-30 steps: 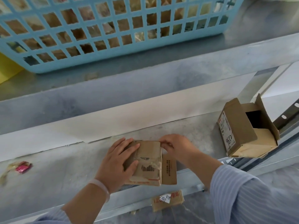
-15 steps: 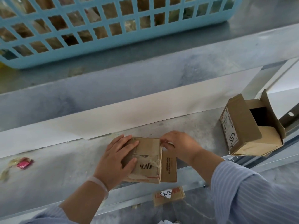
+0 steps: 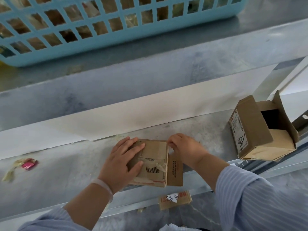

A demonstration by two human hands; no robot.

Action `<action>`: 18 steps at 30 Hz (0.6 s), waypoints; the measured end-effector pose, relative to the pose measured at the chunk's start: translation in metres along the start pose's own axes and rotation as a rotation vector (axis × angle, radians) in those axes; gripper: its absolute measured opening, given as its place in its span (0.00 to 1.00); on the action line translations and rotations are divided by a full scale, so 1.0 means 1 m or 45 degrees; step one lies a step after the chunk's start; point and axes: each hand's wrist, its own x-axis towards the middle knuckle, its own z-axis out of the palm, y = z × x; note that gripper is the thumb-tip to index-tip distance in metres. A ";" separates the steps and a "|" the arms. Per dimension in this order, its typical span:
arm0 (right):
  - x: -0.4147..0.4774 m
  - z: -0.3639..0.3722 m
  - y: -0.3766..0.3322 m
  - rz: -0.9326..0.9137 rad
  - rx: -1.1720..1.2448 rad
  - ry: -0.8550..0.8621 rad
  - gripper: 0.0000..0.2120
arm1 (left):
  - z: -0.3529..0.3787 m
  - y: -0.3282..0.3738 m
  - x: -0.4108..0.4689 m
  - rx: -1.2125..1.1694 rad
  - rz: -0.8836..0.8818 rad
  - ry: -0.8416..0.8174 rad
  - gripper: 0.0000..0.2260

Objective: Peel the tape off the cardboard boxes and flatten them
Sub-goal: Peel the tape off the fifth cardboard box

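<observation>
Small cardboard box [image 3: 153, 162] sits at the near edge of the grey metal shelf [image 3: 70, 170], centre of the view, and both hands are on it. The left hand [image 3: 122, 161] lies open and flat across the box's left half, fingers spread, pressing it down. The right hand [image 3: 185, 149] is curled at the far right corner of the top, fingertips pinched together right where the tape [image 3: 155, 160] meets the edge; whether a tape end is actually caught between them, I cannot tell.

That tape is clear, wrinkled and partly lifted, running across the top over a barcode label [image 3: 152, 169]. It looks thin and likely to tear or drag paper with it, so a low, slow pull along the strip from a loose corner seems wisest. The box itself looks light and already soft at the edges, its side flap [image 3: 174, 170] hanging open on the right. It should crush easily, which is why that flat palm matters: with no weight of its own, the box would slide on smooth metal.

Off to the right, well apart, a second box [image 3: 260, 130] lies on its side with its flaps open, waiting its turn. Below the shelf edge lies a flat cardboard piece [image 3: 175, 200] with a handwritten sticker. Far left, a pink wrapper [image 3: 28, 165] among scraps. A blue basket [image 3: 116, 47] fills the far shelf.
</observation>
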 end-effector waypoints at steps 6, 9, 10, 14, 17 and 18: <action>-0.013 0.003 -0.002 0.057 0.422 0.052 0.09 | -0.005 0.004 0.003 -0.021 -0.057 -0.039 0.26; -0.014 0.004 -0.004 0.025 0.338 0.094 0.10 | -0.008 0.002 0.006 -0.046 -0.125 -0.102 0.30; -0.013 0.004 -0.004 0.021 0.307 0.102 0.10 | -0.009 0.003 0.008 -0.031 -0.124 -0.113 0.30; -0.012 0.006 -0.003 -0.029 0.184 0.133 0.10 | -0.008 0.008 0.011 -0.052 -0.146 -0.053 0.28; -0.012 0.009 -0.004 -0.022 0.176 0.168 0.11 | -0.005 0.010 0.010 -0.027 -0.126 0.016 0.24; -0.012 0.011 -0.004 -0.030 0.183 0.173 0.11 | -0.005 0.010 0.010 -0.024 -0.120 0.025 0.24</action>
